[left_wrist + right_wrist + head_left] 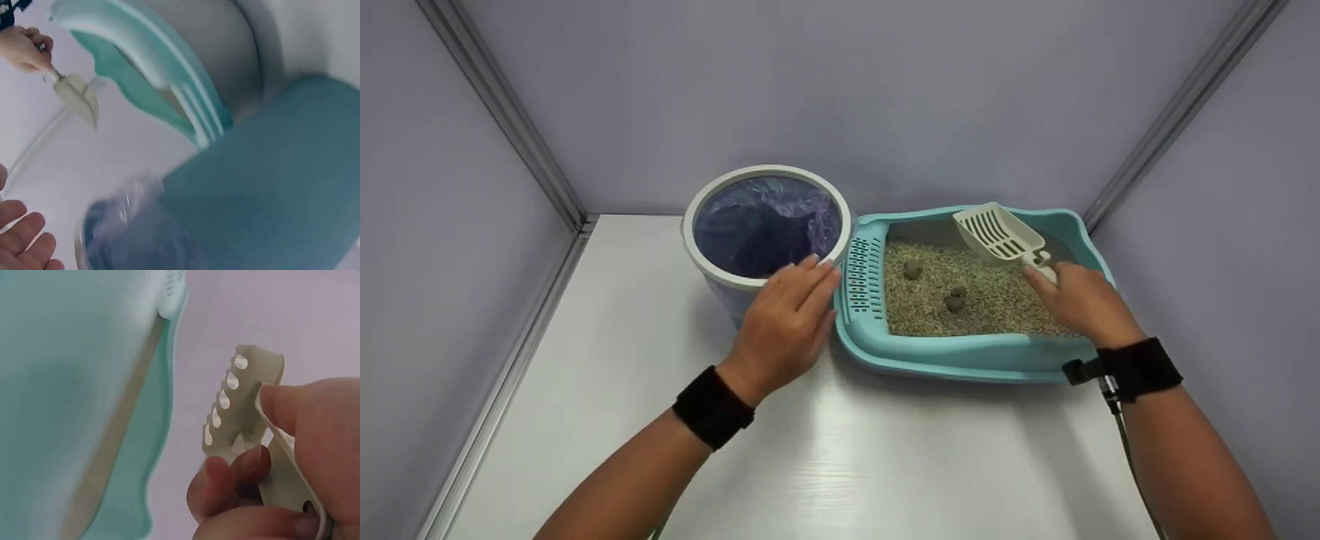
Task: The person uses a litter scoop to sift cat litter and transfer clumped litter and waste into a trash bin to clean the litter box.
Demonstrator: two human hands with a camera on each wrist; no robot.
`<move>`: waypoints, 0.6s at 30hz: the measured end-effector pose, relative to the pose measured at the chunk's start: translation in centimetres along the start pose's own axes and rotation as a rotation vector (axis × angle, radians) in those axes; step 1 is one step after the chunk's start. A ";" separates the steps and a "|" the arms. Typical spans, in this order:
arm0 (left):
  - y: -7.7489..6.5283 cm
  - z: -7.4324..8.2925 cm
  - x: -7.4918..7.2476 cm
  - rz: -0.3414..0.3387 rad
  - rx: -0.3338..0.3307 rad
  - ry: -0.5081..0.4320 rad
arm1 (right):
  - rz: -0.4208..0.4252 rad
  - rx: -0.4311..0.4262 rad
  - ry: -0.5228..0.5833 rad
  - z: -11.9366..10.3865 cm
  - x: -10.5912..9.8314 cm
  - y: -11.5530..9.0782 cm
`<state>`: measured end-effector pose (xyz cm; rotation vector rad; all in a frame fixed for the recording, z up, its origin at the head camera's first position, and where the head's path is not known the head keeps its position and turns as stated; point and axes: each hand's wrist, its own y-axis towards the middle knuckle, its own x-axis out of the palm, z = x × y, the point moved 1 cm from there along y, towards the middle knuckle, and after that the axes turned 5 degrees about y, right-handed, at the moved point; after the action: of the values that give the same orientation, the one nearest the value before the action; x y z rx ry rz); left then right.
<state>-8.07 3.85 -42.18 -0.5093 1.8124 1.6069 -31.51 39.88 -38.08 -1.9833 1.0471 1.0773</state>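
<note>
right hand grips slotted cream plastic scoop above turquoise plastic tray, long axis toward tray's back-left; left hand straight-fingered.

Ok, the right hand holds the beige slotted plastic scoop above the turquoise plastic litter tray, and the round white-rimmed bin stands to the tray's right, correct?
Not quite: the white-rimmed bin stands to the left of the turquoise tray, as the head view shows. The right hand does hold the beige scoop above it.
</note>
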 end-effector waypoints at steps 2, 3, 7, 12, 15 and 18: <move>0.2 -1.1 -0.8 -0.008 -0.061 0.010 | 0.001 -0.011 -0.023 0.0 -0.9 0.1; 0.2 -1.6 -1.1 -0.014 -0.091 0.020 | -0.006 -0.005 -0.032 -0.1 -1.4 0.2; 0.1 -3.6 -1.8 -0.037 -0.173 0.057 | -0.043 0.000 -0.093 0.0 -2.7 0.4; -0.5 -5.5 -1.8 -0.113 -0.236 0.118 | -0.142 0.009 -0.174 0.2 -3.7 0.8; -0.9 -6.1 -1.8 -0.156 -0.250 0.121 | -0.190 -0.003 -0.212 0.3 -3.9 1.0; -1.2 -6.5 -1.6 -0.195 -0.244 0.110 | -0.200 -0.029 -0.259 0.4 -3.9 1.4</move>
<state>-7.52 -2.93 -41.67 -0.8725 1.5951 1.6994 -34.20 40.85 -35.07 -1.8643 0.6852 1.2043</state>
